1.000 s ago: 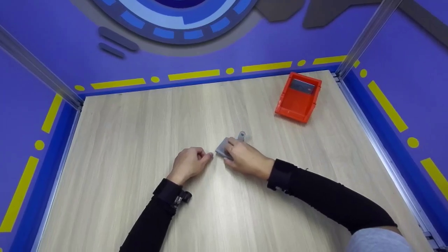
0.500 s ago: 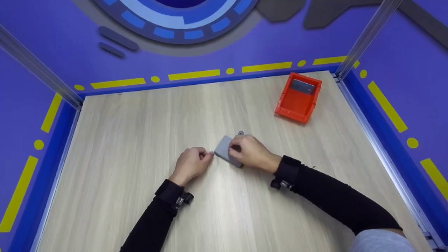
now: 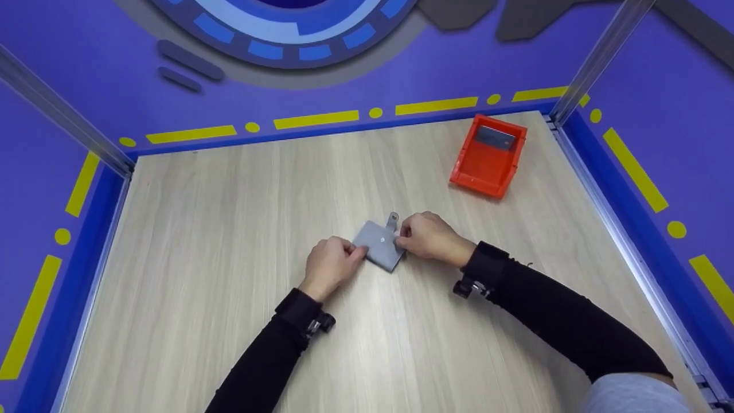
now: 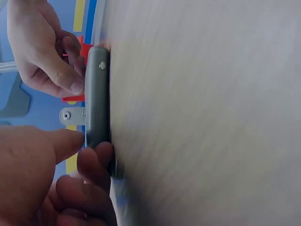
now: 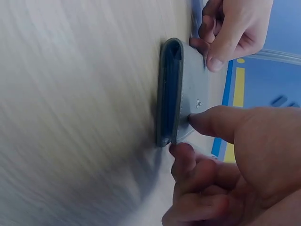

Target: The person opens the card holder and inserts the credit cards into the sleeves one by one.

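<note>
A grey card wallet (image 3: 379, 245) lies folded on the table in the head view, a round metal snap on its upper face. Its strap (image 3: 392, 221) sticks out from the far side, unfastened. My left hand (image 3: 332, 265) pinches the wallet's left edge, thumb above and fingers at the side. At the right edge, my right hand (image 3: 431, 236) pinches the upper cover between thumb and index finger. The right wrist view shows the wallet (image 5: 190, 87) end-on, with a dark blue inside between its covers. Part of the strap's base is hidden by my right fingers.
A red plastic bin (image 3: 479, 186) stands at the back right of the wooden table (image 3: 229, 201), with a dark flat card (image 3: 495, 137) inside near its far wall. Blue printed panels (image 3: 321, 86) enclose the back and sides.
My right hand has drawn back from over the wallet to its right edge, uncovering the snap. My left hand has moved right and now grips the left edge.
</note>
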Action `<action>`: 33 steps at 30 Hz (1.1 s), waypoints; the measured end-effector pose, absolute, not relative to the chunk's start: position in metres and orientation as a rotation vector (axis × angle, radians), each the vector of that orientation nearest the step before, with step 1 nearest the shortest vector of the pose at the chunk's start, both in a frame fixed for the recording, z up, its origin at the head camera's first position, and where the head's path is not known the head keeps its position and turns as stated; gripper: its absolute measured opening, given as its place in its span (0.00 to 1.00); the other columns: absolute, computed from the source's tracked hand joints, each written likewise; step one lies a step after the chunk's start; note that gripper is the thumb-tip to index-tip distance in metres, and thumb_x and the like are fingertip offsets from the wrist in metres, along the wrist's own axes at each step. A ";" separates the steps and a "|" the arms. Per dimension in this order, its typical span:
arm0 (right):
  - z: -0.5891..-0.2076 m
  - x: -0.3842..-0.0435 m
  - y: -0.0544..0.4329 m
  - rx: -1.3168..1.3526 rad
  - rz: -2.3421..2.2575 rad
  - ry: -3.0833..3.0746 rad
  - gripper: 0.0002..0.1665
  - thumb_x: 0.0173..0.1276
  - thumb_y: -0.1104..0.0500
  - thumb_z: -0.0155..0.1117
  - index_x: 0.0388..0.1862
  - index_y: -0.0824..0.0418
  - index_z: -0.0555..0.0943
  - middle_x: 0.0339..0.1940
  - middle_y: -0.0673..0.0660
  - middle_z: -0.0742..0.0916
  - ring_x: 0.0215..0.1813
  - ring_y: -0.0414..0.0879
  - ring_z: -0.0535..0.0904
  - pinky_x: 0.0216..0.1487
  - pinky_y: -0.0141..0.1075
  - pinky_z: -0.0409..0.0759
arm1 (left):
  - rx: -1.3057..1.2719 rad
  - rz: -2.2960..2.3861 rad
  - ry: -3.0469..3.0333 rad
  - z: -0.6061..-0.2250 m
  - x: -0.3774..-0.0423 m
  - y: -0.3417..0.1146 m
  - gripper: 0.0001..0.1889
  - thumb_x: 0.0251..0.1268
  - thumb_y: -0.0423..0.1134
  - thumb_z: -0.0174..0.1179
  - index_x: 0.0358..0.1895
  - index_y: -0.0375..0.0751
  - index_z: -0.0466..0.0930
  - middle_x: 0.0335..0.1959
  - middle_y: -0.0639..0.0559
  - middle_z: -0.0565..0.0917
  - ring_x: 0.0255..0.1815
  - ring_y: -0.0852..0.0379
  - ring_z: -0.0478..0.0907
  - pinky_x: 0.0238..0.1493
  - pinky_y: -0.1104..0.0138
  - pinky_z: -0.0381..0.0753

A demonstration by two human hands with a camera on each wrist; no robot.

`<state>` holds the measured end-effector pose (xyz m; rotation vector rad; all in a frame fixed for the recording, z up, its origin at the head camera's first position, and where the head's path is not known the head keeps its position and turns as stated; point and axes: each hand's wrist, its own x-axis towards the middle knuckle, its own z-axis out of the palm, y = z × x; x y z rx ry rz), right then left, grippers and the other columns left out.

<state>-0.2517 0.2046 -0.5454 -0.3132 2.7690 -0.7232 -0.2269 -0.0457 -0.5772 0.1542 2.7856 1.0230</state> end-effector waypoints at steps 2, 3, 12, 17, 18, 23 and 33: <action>-0.545 -0.252 0.206 -0.302 -0.722 2.747 0.12 0.72 0.51 0.73 0.29 0.55 0.90 0.25 0.49 0.85 0.33 0.46 0.77 0.37 0.36 0.70 | 0.120 1.012 2.783 -0.576 -0.228 -0.042 0.18 0.73 0.59 0.70 0.28 0.54 0.94 0.31 0.56 0.93 0.30 0.57 0.83 0.37 0.59 0.79; -0.545 -0.252 0.206 -0.296 -0.723 2.744 0.13 0.72 0.51 0.73 0.29 0.54 0.90 0.24 0.48 0.84 0.33 0.45 0.77 0.37 0.36 0.70 | 0.107 1.005 2.782 -0.575 -0.228 -0.041 0.18 0.73 0.59 0.70 0.28 0.54 0.94 0.31 0.56 0.93 0.30 0.57 0.83 0.36 0.60 0.79; -0.546 -0.248 0.204 -0.267 -0.739 2.741 0.15 0.73 0.50 0.72 0.26 0.54 0.88 0.24 0.48 0.82 0.33 0.46 0.76 0.37 0.37 0.70 | 0.065 1.003 2.763 -0.574 -0.232 -0.041 0.18 0.73 0.59 0.71 0.28 0.54 0.93 0.31 0.56 0.92 0.29 0.56 0.83 0.36 0.61 0.76; -0.549 -0.241 0.201 -0.215 -0.779 2.713 0.17 0.73 0.49 0.73 0.25 0.54 0.88 0.24 0.48 0.83 0.32 0.46 0.77 0.36 0.36 0.71 | 0.075 1.010 2.784 -0.575 -0.237 -0.042 0.16 0.74 0.57 0.70 0.29 0.55 0.90 0.29 0.56 0.90 0.29 0.55 0.82 0.36 0.62 0.75; -0.549 -0.240 0.200 -0.204 -0.786 2.713 0.17 0.73 0.48 0.74 0.25 0.53 0.88 0.23 0.48 0.83 0.32 0.45 0.76 0.36 0.36 0.71 | 0.080 1.012 2.791 -0.576 -0.238 -0.042 0.16 0.74 0.56 0.70 0.29 0.54 0.90 0.29 0.56 0.89 0.29 0.55 0.81 0.35 0.62 0.74; -0.552 -0.234 0.195 -0.184 -0.826 2.702 0.19 0.73 0.48 0.75 0.22 0.54 0.89 0.20 0.45 0.80 0.29 0.44 0.75 0.34 0.36 0.69 | 0.084 1.043 2.814 -0.576 -0.242 -0.043 0.16 0.74 0.55 0.71 0.28 0.52 0.88 0.26 0.57 0.87 0.27 0.55 0.79 0.33 0.63 0.72; -0.558 -0.227 0.191 -0.179 -0.909 2.656 0.21 0.74 0.48 0.75 0.21 0.53 0.87 0.19 0.43 0.79 0.28 0.41 0.72 0.32 0.34 0.67 | 0.092 1.069 2.837 -0.580 -0.244 -0.044 0.15 0.75 0.52 0.70 0.29 0.51 0.89 0.24 0.58 0.85 0.27 0.56 0.79 0.33 0.62 0.73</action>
